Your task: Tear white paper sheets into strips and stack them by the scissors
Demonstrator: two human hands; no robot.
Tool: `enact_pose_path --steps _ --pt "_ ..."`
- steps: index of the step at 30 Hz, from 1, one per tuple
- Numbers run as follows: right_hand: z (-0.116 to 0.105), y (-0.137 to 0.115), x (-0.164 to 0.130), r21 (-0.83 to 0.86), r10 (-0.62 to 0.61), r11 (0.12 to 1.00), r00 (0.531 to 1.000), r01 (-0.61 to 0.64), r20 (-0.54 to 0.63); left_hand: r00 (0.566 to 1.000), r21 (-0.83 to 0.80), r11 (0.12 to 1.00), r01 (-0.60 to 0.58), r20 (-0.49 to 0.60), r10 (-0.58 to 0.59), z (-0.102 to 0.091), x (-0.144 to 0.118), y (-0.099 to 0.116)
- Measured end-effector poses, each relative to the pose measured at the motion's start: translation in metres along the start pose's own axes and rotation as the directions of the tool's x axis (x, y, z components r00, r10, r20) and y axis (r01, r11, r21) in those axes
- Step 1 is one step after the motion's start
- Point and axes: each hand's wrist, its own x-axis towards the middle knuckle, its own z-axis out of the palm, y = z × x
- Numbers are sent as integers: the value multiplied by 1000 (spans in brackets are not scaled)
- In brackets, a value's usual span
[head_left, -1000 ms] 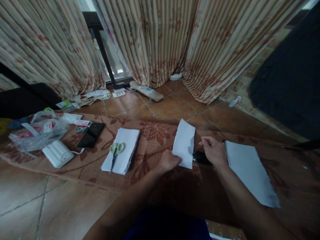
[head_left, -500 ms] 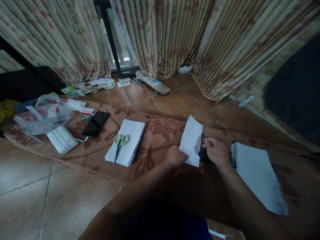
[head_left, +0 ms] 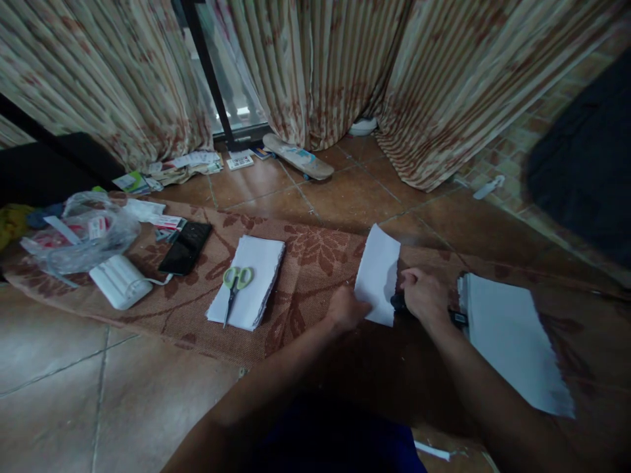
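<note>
My left hand [head_left: 348, 307] is closed on the lower left edge of a small white sheet of paper [head_left: 378, 272], its thumb lying on top. The sheet has rough, torn-looking long edges and stands out over the brown cloth. Just right of it, my right hand [head_left: 424, 294] is wrapped round a long black tool [head_left: 398, 303]. The tool's rounded end touches or nearly touches the sheet's right edge; its exact kind I cannot make out. To the right lies a stack of larger white paper [head_left: 510, 335] with ragged edges. Green-handled scissors [head_left: 237, 278] rest on another paper stack [head_left: 261, 253] at left.
A patterned brown cloth [head_left: 305, 289] covers the low surface. On its left lie a black phone [head_left: 186, 248], a white power bank [head_left: 119, 281] with a cable, and a clear plastic bag [head_left: 89, 230]. A skateboard [head_left: 298, 157] stands on the tiled floor before the curtains [head_left: 340, 72].
The view has shifted slightly. Both hands keep almost the same place and grip, and the sheet's upper end bends a little more to the left.
</note>
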Motion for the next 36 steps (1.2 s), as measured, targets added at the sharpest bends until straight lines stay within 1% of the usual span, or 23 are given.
enact_pose_path --steps 3,5,8,10,13,15,16,17,18,20,22,24,26,29,31,33,36 --pt "3 -6 -3 45 48 998 998 -46 -38 1000 -17 1000 -15 -25 15 0 -2 2" --pt "0 -8 -4 116 47 992 996 -39 -70 999 -24 1000 -11 -53 10 -1 -3 4" --pt "-10 -5 -4 262 41 965 988 -1 -149 997 -61 998 -17 -70 13 -2 -5 3" --pt "-19 -1 -7 367 72 930 972 16 -224 998 -112 993 -28 -66 21 -2 -6 -1" --pt "-32 4 -20 507 165 862 929 28 -331 997 -209 977 -49 -64 36 -4 -8 -9" --pt "-36 2 -35 617 222 785 910 45 -349 996 -273 960 -61 -79 41 -8 -12 -13" --pt "-36 -1 -45 661 233 749 916 46 -327 995 -303 951 -67 -88 42 -11 -15 -15" --pt "-35 -6 -54 689 227 724 931 34 -284 994 -333 940 -75 -95 46 -14 -19 -15" --pt "-34 -10 -64 698 207 716 952 10 -225 994 -361 929 -84 -100 51 -17 -23 -15" --pt "-29 -21 -83 657 155 752 983 -54 -97 992 -413 904 -109 -98 74 -21 -33 -12" --pt "-26 -30 -98 588 124 803 992 -94 -12 991 -455 881 -130 -85 102 -22 -43 -6" --pt "-26 -35 -110 527 101 844 995 -96 19 989 -481 865 -145 -71 126 -19 -54 1" --pt "-30 -34 -118 500 88 862 996 -86 21 990 -514 847 -137 -38 138 -13 -65 10" --pt "-45 -19 -124 535 103 842 995 -78 -17 985 -569 818 -85 74 154 -2 -78 19" --pt "-58 1 -127 564 143 821 988 -81 -66 975 -575 817 -46 153 162 5 -85 22" --pt "-74 28 -128 564 217 817 969 -116 -115 968 -566 825 1 206 141 11 -88 21" --pt "-97 81 -127 514 368 826 912 -231 -181 967 -540 840 47 234 96 18 -88 15"
